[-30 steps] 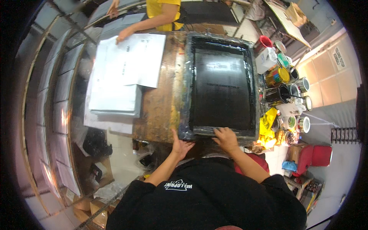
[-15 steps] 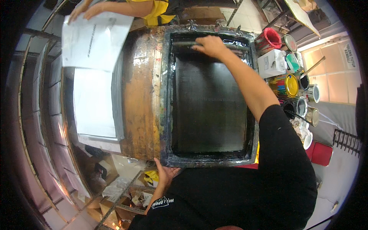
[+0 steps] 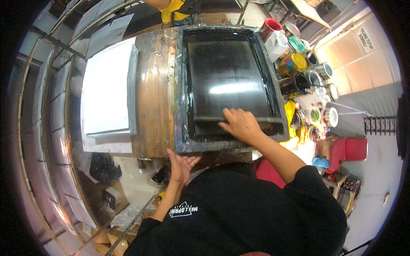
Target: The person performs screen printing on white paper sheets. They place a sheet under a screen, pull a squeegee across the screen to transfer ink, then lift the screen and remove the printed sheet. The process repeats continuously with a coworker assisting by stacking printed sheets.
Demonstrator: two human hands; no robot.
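A silk-screen printing frame with dark mesh lies over a stained wooden board. Black ink coats the frame's inner borders, and light glints off the middle of the mesh. My right hand is closed around a long squeegee, which lies crosswise on the near part of the mesh. Just below the frame's near left corner is my left hand, palm up with fingers spread. Its fingertips reach close to the frame's edge; whether they touch it I cannot tell.
A stack of white sheets sits on the board's left. Paint cans, including a yellow-lidded one, and bottles crowd the right side. Metal racks with paper stand far left. Another person's yellow sleeve shows at the top.
My right hand has drawn the squeegee from the far end of the mesh to the near end. The other person's hands and the sheet they held have left the stack.
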